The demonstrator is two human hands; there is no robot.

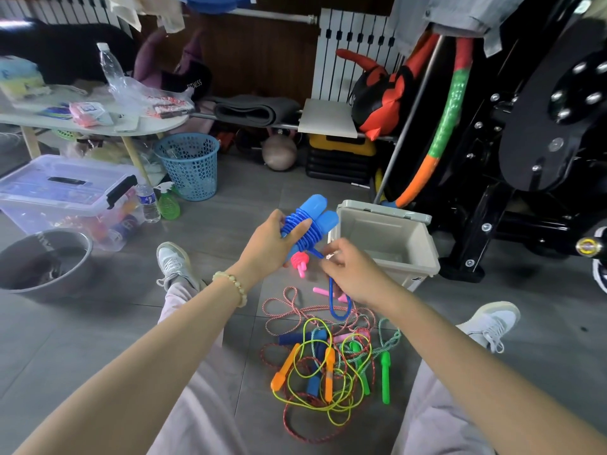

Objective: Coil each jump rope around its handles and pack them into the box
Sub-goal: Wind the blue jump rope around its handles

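The blue plastic jump rope, with two fat blue handles capped in pink, is being held up in the air just in front of the open beige plastic box. Most of its cord is lying in turns around the paired handles. The left hand is gripping the bundle, its thumb lying across the coils. The right hand is pinching the cord just below the bundle, and a loose blue loop is hanging down from it.

The winding looks nearly finished. To do it well, the right hand should be keeping the cord taut and laying each turn beside the one before, while the left thumb is pinning the coils; tucking the end under a turn should stop it springing loose.

A tangle of other coloured ropes is waiting on the grey tiled floor between the person's legs.
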